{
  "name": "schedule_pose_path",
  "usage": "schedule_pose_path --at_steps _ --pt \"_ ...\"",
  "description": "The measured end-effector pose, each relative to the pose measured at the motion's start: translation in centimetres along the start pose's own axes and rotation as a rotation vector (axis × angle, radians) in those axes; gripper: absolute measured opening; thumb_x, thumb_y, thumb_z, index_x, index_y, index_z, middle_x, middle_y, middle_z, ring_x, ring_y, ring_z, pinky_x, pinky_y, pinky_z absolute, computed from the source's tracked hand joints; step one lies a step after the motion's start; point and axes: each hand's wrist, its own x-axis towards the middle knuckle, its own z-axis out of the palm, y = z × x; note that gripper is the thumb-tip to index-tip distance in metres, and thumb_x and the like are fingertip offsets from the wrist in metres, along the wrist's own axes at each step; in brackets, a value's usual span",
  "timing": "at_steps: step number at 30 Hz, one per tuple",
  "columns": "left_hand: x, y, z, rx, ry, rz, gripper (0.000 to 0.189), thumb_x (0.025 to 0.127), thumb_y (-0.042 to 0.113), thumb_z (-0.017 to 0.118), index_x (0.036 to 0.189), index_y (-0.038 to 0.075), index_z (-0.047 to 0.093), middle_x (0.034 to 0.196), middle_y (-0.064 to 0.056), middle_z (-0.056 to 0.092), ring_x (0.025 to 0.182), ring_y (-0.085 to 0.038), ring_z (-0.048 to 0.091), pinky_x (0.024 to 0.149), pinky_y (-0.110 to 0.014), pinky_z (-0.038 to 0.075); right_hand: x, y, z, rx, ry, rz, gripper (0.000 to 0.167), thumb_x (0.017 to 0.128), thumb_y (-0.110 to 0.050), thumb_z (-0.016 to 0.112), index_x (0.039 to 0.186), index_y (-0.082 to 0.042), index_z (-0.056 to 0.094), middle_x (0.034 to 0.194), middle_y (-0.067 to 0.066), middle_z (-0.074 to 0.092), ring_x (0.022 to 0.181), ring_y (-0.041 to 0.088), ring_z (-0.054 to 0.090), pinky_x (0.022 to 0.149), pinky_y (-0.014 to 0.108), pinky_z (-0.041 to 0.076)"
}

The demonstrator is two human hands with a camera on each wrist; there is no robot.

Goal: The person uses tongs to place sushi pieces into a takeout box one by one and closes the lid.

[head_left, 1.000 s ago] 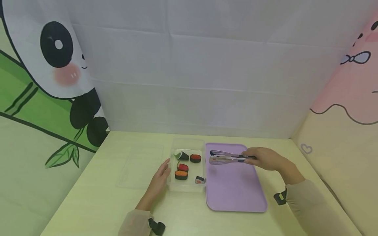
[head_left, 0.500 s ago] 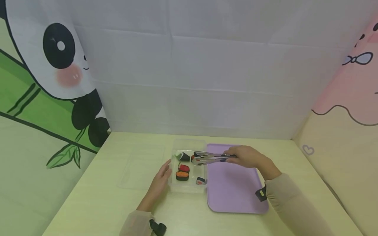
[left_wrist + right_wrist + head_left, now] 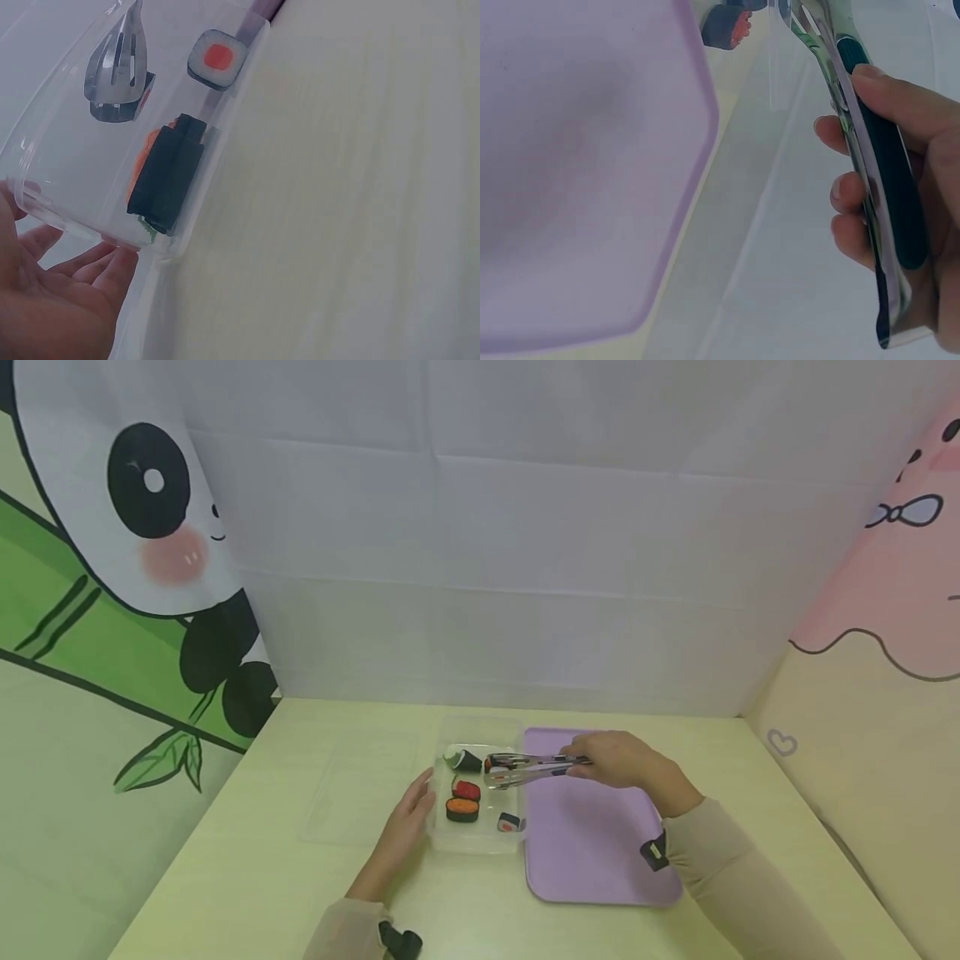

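We see an open-topped clear plastic box (image 3: 472, 842) lying flat. Metal tongs (image 3: 534, 771) with dark handle panels reach in over its right side, their ends at a dark-wrapped red sushi piece (image 3: 112, 112); we cannot tell whether they squeeze it. Left of it sits a green-ended dark roll (image 3: 469, 761); nearer us, a red-topped piece (image 3: 466, 789), an orange-topped one (image 3: 462, 811) and a small red-centred roll (image 3: 508, 822).
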Motion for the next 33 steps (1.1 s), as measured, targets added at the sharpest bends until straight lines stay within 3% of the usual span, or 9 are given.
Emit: schedule_pose_path --at_steps 8,15,24,33 --pt "0.1 0.0 0.1 -0.012 -0.012 0.011 0.049 0.106 0.025 0.042 0.153 0.012 0.032 0.15 -0.023 0.036 0.137 -0.041 0.032 0.108 -0.059 0.027 -0.7 0.4 -1.0 0.024 -0.014 0.054 0.021 0.093 -0.025 0.068 0.11 -0.014 0.069 0.086 -0.012 0.058 0.073 0.009 0.052 0.065 0.033 0.048" --pt "0.2 0.0 0.2 0.002 -0.004 0.01 0.049 0.106 0.024 0.043 0.152 0.012 0.033 0.149 -0.023 0.038 0.136 -0.041 0.034 0.108 -0.058 0.028 -3.2 1.5 -1.8 0.122 0.053 0.176 0.038 0.094 -0.026 0.067 0.125 -0.005 0.065 0.107 0.0 0.065 0.086 0.016 0.059 0.076 0.041 0.05" --pt "0.1 0.0 -0.1 0.0 -0.004 0.017 0.05 0.106 0.025 0.043 0.152 0.011 0.032 0.149 -0.025 0.037 0.136 -0.042 0.033 0.108 -0.058 0.028 -6.3 2.3 0.1 0.211 0.185 0.342 0.044 0.094 -0.029 0.067 0.129 -0.004 0.061 0.093 -0.002 0.058 0.072 0.013 0.048 0.057 0.031 0.04" --pt "0.1 0.0 -0.1 -0.004 0.001 0.009 0.049 0.106 0.025 0.043 0.152 0.011 0.033 0.148 -0.026 0.037 0.135 -0.043 0.034 0.107 -0.059 0.028 -7.9 2.9 2.7 0.317 0.33 0.476 0.048 0.093 -0.026 0.069 0.131 0.001 0.057 0.078 -0.001 0.051 0.062 0.013 0.042 0.049 0.029 0.034"
